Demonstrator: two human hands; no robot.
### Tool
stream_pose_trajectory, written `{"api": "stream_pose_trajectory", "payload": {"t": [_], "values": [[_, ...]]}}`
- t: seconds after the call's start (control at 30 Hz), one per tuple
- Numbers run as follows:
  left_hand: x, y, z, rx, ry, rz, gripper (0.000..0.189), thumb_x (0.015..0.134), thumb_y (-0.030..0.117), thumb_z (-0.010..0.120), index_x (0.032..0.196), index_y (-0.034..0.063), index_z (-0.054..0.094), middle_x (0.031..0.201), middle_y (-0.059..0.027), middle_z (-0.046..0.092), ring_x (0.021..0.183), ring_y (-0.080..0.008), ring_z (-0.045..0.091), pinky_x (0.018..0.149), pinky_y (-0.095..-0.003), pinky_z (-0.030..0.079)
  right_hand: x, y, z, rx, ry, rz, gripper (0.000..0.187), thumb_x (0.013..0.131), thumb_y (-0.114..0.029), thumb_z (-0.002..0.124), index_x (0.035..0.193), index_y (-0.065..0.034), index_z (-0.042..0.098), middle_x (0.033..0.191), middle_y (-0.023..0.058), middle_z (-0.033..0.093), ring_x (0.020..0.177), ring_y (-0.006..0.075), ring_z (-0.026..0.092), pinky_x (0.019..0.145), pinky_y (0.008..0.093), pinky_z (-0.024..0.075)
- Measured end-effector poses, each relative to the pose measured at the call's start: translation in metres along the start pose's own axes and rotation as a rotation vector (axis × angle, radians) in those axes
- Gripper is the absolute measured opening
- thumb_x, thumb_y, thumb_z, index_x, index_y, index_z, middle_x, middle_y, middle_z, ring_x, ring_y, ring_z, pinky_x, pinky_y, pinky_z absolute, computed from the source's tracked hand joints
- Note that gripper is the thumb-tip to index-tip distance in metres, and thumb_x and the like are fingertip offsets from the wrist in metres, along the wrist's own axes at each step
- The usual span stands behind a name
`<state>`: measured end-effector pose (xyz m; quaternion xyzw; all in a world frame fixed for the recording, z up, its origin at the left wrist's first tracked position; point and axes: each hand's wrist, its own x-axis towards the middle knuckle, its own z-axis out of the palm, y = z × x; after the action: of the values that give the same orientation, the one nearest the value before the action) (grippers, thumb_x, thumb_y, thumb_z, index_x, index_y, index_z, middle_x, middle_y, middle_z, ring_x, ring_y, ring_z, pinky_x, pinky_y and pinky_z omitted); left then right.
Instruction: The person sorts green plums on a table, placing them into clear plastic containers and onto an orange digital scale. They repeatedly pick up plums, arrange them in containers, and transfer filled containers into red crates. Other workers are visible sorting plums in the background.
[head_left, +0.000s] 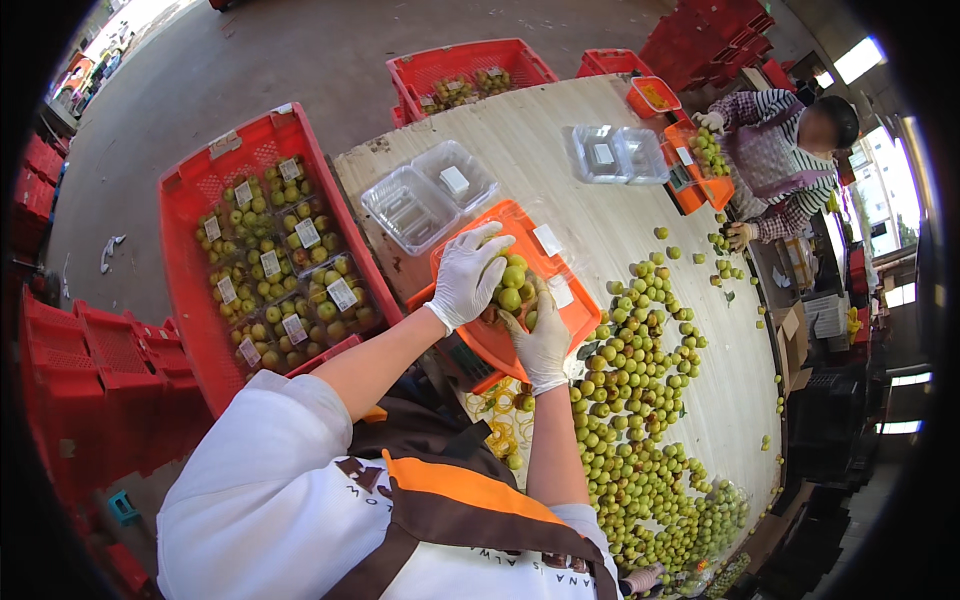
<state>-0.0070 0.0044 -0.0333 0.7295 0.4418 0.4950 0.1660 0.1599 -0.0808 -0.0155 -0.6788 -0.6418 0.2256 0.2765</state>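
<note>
My left hand (469, 277) and my right hand (541, 341), both in pale thin gloves, cup a heap of green round fruits (513, 279) from either side. Under them lies an orange plastic tray (577, 304) on a scale at the table's near edge. A clear plastic clamshell box is partly visible on the tray, its lid (534, 234) folded away from me; my hands and the fruits hide much of its base. An open clear clamshell box (427, 196) with a white label rests beyond my left hand. Loose green fruits (637, 367) spread over the table to the right of my right hand.
A red crate (169, 247) of filled, labelled boxes stands at left, another red crate (401, 71) beyond the table (525, 127). Yellow rubber bands (502, 427) lie near my waist. Across the table, a co-worker (780, 157) handles fruits by an orange scale (686, 187); another clamshell (621, 155) sits nearby.
</note>
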Motion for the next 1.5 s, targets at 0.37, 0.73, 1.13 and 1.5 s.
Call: {"api": "stream_pose_trajectory", "payload": {"t": [0.37,0.73,1.13,1.5], "values": [[0.015,-0.023,-0.013,-0.315,0.007,-0.269,0.038,0.109,0.027,0.039,0.111,0.0052,0.071,0.113,-0.0143,0.070,0.112,-0.0325,0.060,0.104,-0.0413,0.044,-0.064,0.022,0.004,1.196,0.340,0.568,0.040,0.104,-0.024,0.062,0.136,-0.0003,0.060,0.076,0.0000,0.053,0.064,0.0115,0.051,0.061,0.0255,0.0456],[0.031,-0.036,-0.035,0.144,-0.373,-0.057,0.031,0.089,0.033,0.073,0.109,0.0087,0.071,0.107,-0.0131,0.069,0.112,-0.0358,0.059,0.099,-0.0471,0.044,-0.181,0.052,0.019,1.556,0.518,0.861,0.029,0.108,-0.027,0.049,0.124,-0.0065,0.061,0.105,0.0051,0.064,0.087,0.0173,0.061,0.074,0.0289,0.0512],[0.041,-0.051,-0.080,-1.446,-0.345,-0.813,0.040,0.114,0.028,0.040,0.142,0.0045,0.056,0.129,-0.0057,0.065,0.107,-0.0164,0.063,0.089,-0.0324,0.050,0.005,-0.066,0.008,0.705,0.323,0.109,0.035,0.105,-0.017,0.059,0.137,-0.0022,0.057,0.123,0.0125,0.066,0.100,0.0180,0.064,0.084,0.0305,0.0543],[0.022,-0.006,-0.133,-1.109,-0.397,-0.721,0.033,0.110,0.016,0.048,0.140,0.0071,0.057,0.126,-0.0016,0.063,0.107,-0.0086,0.058,0.096,-0.0271,0.047,0.061,-0.043,0.030,-0.274,0.143,-0.259,0.056,0.096,-0.034,0.066,0.140,-0.0008,0.056,0.142,0.0211,0.059,0.138,0.0397,0.049,0.116,0.0493,0.0371]]}}
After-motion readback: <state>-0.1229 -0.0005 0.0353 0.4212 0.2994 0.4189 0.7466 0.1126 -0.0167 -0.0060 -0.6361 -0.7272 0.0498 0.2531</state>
